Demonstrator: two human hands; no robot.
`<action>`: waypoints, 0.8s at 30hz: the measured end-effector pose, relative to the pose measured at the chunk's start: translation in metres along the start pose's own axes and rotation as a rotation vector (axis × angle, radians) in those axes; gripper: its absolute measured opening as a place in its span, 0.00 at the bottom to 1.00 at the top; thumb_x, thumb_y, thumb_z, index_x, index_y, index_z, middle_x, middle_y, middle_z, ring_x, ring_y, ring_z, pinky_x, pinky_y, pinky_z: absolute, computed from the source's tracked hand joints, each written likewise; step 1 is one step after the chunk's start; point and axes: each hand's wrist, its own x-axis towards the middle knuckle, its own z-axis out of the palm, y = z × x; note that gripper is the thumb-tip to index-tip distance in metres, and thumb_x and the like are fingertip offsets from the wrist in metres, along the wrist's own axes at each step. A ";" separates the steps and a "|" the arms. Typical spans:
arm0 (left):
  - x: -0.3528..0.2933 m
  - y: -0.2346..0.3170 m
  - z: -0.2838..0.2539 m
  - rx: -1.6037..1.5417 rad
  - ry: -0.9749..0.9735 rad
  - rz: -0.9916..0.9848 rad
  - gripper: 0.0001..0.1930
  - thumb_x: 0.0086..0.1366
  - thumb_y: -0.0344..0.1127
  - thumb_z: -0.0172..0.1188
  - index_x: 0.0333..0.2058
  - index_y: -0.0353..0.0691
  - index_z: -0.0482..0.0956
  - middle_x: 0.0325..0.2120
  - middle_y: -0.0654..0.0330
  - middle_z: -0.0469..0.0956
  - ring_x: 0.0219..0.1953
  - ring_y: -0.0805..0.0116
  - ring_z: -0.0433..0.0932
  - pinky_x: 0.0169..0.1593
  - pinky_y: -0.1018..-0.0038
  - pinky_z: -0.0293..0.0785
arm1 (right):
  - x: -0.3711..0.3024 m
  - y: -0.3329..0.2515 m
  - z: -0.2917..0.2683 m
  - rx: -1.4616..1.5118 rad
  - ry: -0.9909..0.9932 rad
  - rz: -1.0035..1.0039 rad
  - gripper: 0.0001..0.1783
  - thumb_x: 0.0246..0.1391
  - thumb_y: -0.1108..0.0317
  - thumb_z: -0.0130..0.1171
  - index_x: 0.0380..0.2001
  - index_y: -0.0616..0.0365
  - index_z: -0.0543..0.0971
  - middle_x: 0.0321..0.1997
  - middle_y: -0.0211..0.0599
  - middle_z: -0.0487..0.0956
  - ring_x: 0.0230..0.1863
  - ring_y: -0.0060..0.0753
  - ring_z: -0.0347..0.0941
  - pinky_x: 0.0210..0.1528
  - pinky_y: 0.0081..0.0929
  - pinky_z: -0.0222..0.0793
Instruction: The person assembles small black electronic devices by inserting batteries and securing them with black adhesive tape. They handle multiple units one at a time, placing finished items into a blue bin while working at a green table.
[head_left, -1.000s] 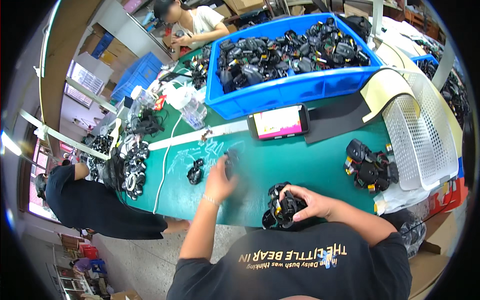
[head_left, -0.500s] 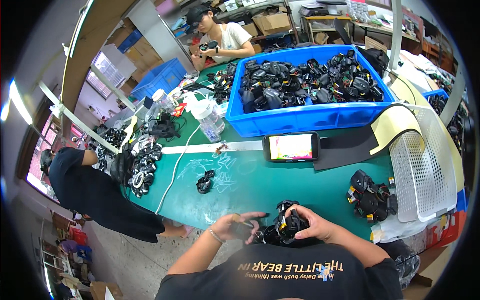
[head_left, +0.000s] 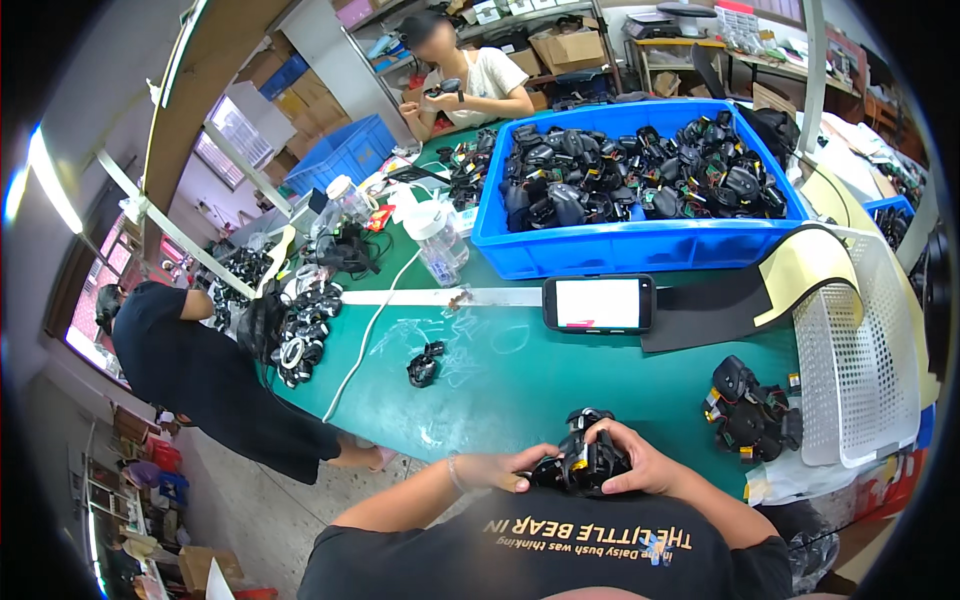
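Observation:
Close to my body, at the near edge of the green table, my right hand (head_left: 645,465) grips a black plastic device part (head_left: 590,455). Its fingers curl over the top, and the thumb presses the near side. From the left, my left hand (head_left: 500,470) has its thumb and index finger closed on the left end of the same dark cluster. Its fingertips partly hide what they pinch, and whether that is a separate piece I cannot tell. A similar small black part (head_left: 425,365) lies alone on the table ahead and to the left.
A blue bin (head_left: 640,245) heaped with black device parts stands at the back. Before it lies a phone (head_left: 598,304) on a dark mat (head_left: 700,310). On the right are a pile of parts (head_left: 755,410) and a white perforated basket (head_left: 860,360). Two people work nearby.
My left hand, spread and blurred before, has moved right and closed on the dark cluster. My right hand keeps its grip. The whole view has shifted slightly.

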 end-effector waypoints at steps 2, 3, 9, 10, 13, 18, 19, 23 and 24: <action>0.006 0.004 -0.001 0.031 0.011 0.012 0.47 0.51 0.61 0.62 0.60 0.42 0.47 0.54 0.56 0.59 0.57 0.69 0.56 0.58 0.70 0.52 | -0.001 0.000 -0.003 -0.058 0.019 -0.031 0.31 0.35 0.68 0.71 0.44 0.55 0.67 0.46 0.32 0.65 0.52 0.25 0.61 0.58 0.24 0.53; 0.009 0.008 0.000 0.030 0.023 0.009 0.47 0.51 0.61 0.62 0.59 0.42 0.48 0.54 0.56 0.59 0.56 0.68 0.56 0.58 0.71 0.52 | -0.001 -0.001 -0.005 -0.078 0.037 -0.039 0.32 0.34 0.68 0.71 0.44 0.55 0.66 0.47 0.32 0.65 0.52 0.25 0.61 0.58 0.25 0.53; 0.049 -0.014 -0.014 -0.009 0.029 0.127 0.43 0.52 0.52 0.65 0.59 0.42 0.51 0.51 0.58 0.61 0.55 0.68 0.58 0.58 0.71 0.53 | -0.002 -0.006 -0.001 -0.128 0.220 -0.198 0.30 0.36 0.69 0.71 0.43 0.55 0.67 0.43 0.32 0.66 0.48 0.25 0.62 0.54 0.24 0.57; 0.056 -0.015 -0.016 -0.117 0.027 0.090 0.42 0.52 0.47 0.66 0.60 0.42 0.52 0.49 0.59 0.63 0.54 0.70 0.61 0.56 0.72 0.58 | -0.003 -0.004 -0.003 -0.135 0.268 -0.201 0.29 0.36 0.68 0.71 0.42 0.55 0.67 0.43 0.32 0.66 0.47 0.24 0.63 0.52 0.25 0.59; 0.069 0.018 0.000 -0.146 0.095 0.052 0.42 0.46 0.49 0.70 0.56 0.36 0.60 0.43 0.57 0.71 0.44 0.71 0.74 0.40 0.79 0.73 | -0.006 -0.011 -0.007 -0.253 0.331 -0.166 0.31 0.34 0.65 0.71 0.42 0.54 0.67 0.42 0.31 0.67 0.46 0.22 0.64 0.51 0.22 0.60; 0.078 0.010 -0.006 -0.465 0.027 0.085 0.33 0.58 0.39 0.60 0.59 0.38 0.55 0.37 0.54 0.74 0.30 0.64 0.80 0.26 0.78 0.73 | -0.003 -0.013 -0.001 -0.129 0.533 -0.244 0.30 0.34 0.63 0.70 0.42 0.55 0.67 0.38 0.30 0.69 0.40 0.21 0.66 0.46 0.21 0.63; 0.081 0.014 -0.006 -0.470 0.022 0.117 0.33 0.58 0.39 0.60 0.58 0.37 0.55 0.37 0.53 0.74 0.31 0.63 0.80 0.26 0.78 0.73 | -0.001 -0.012 -0.006 -0.111 0.515 -0.301 0.27 0.37 0.70 0.70 0.41 0.55 0.67 0.39 0.34 0.70 0.41 0.23 0.68 0.46 0.24 0.65; 0.090 0.013 -0.010 -0.546 0.007 0.274 0.29 0.59 0.39 0.58 0.56 0.38 0.58 0.38 0.50 0.75 0.33 0.59 0.80 0.29 0.74 0.75 | 0.006 -0.036 0.002 -0.131 0.493 -0.363 0.27 0.40 0.76 0.66 0.42 0.56 0.64 0.39 0.39 0.71 0.39 0.29 0.72 0.37 0.31 0.75; 0.095 0.017 -0.011 -0.572 -0.001 0.304 0.29 0.59 0.39 0.57 0.56 0.38 0.58 0.38 0.50 0.75 0.33 0.59 0.80 0.29 0.73 0.76 | 0.005 -0.041 -0.002 -0.217 0.501 -0.393 0.27 0.41 0.77 0.65 0.43 0.56 0.63 0.39 0.41 0.71 0.39 0.31 0.72 0.36 0.34 0.77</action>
